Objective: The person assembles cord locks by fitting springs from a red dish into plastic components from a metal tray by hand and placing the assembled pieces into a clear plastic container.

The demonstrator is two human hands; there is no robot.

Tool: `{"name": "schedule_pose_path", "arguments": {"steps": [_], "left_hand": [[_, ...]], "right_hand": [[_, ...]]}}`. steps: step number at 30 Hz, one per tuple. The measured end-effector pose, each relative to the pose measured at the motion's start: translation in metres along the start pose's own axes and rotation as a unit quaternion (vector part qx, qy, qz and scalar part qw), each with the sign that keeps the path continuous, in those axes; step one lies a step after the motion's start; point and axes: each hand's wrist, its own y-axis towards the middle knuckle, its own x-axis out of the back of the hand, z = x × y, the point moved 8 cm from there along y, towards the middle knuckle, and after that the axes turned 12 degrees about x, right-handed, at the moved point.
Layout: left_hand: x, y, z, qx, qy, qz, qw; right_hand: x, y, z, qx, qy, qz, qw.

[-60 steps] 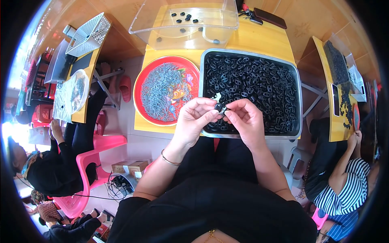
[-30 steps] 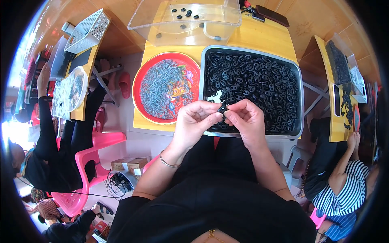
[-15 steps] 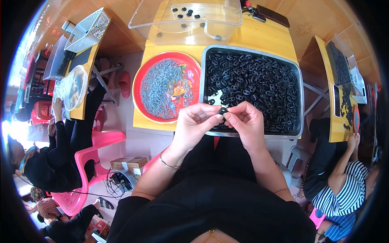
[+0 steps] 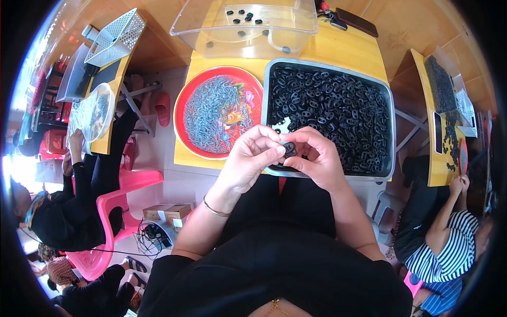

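A small black plastic piece with two holes (image 4: pixel 290 149) is held up over the near edge of a metal tray (image 4: pixel 391 158). My left hand (image 4: pixel 248 161) pinches its left side between thumb and forefinger. From the other side, the fingers of my right hand (image 4: pixel 320 161) close on the same piece, partly hiding it. The tray holds a deep heap of similar black two-hole pieces (image 4: pixel 332 105). Left of it, a round red tray (image 4: pixel 180 95) with a printed picture carries a pile of small grey screw-like pins (image 4: pixel 208 113).
A clear plastic bin (image 4: pixel 211 39) with a few black pieces stands at the back of the yellow table (image 4: pixel 359 47). Keys and a dark brown case (image 4: pixel 356 22) lie behind. Other people work at tables left and right. A pink chair (image 4: pixel 108 211) stands at left.
The black piece has turned in my fingers, so its holed face now shows. My right hand has shifted slightly left and its wrist has rolled.
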Motion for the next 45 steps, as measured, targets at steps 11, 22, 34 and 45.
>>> {"name": "schedule_pose_path", "arguments": {"steps": [11,22,34,45], "left_hand": [[-0.005,-0.001,0.006,0.062,-0.036,0.029,0.997],[-0.007,0.013,0.001,0.063,0.015,0.010,0.998],[-0.032,0.098,-0.204,-0.369,0.480,-0.234,0.761],[0.017,0.017,-0.102,-0.219,0.698,-0.116,0.672]], "right_hand": [[0.003,0.001,0.004,0.047,-0.055,0.000,0.997],[0.010,0.003,-0.002,0.032,0.062,-0.040,0.997],[0.028,0.026,0.005,0.007,-0.018,-0.100,0.995],[0.043,-0.012,-0.020,-0.058,-0.104,-0.089,0.989]]}}
